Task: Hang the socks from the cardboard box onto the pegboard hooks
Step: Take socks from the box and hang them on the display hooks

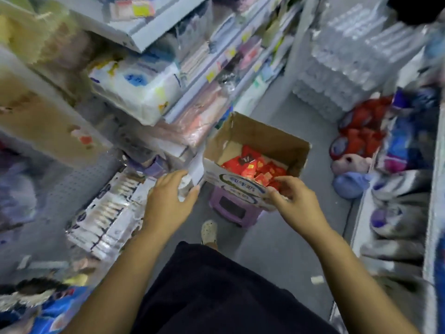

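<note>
We're at the pick-up step: both hands at the box (255, 153), centre of frame, which sits open on a purple stool (234, 209) in the aisle. Red sock packs (255, 168) lie loose on the box floor, near its lower right corner. Left hand (168, 196) is at the box's lower left corner, fingers curled around something white there, looks like a flap or a paper strip, blur stops us saying which. Right hand (292, 200) is over the near wall, fingers dipping toward the red packs; we can't tell if it has closed on one, fingertips are partly hidden by the printed wall. Hands are apart, one at each near corner. Pegboard (69, 189) shows at mid left, grey and perforated, hooks too blurred to pick out; bagged goods (108, 213) hang or lean in front of it at lower left. Shelves (168, 32) fill the upper left. Judgement: nothing hung from this grab yet. Next move calls for pinching one pack by its top, lifting clear of the wall, turning left, and finding the hanger hole so it threads onto a free hook.
</note>
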